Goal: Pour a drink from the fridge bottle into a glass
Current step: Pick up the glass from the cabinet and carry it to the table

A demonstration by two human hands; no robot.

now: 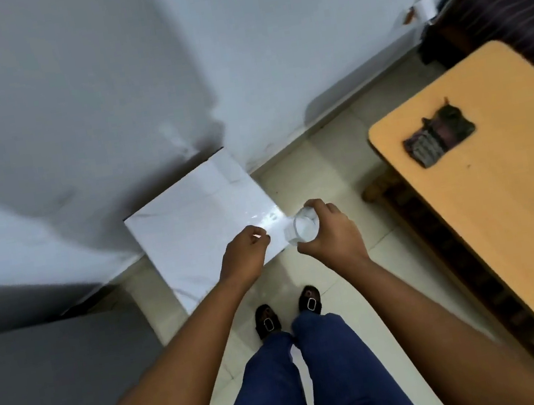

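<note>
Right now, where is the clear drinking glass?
Head view, centre: the clear drinking glass is gripped in the right hand, above the white marble-topped stand's near corner.

No text can be read anywhere (too blurred)

Both bare forearms reach forward and down, converging ahead of the body. Left hand (246,247): fingers curled into a loose fist, knuckles up; whether it pinches anything cannot be told. Right hand (330,231): fingers and thumb wrapped round a clear glass (304,229), held tilted with its mouth toward the camera. Hands near each other, not touching. Legs in blue trousers below, feet in black sandals
</note>
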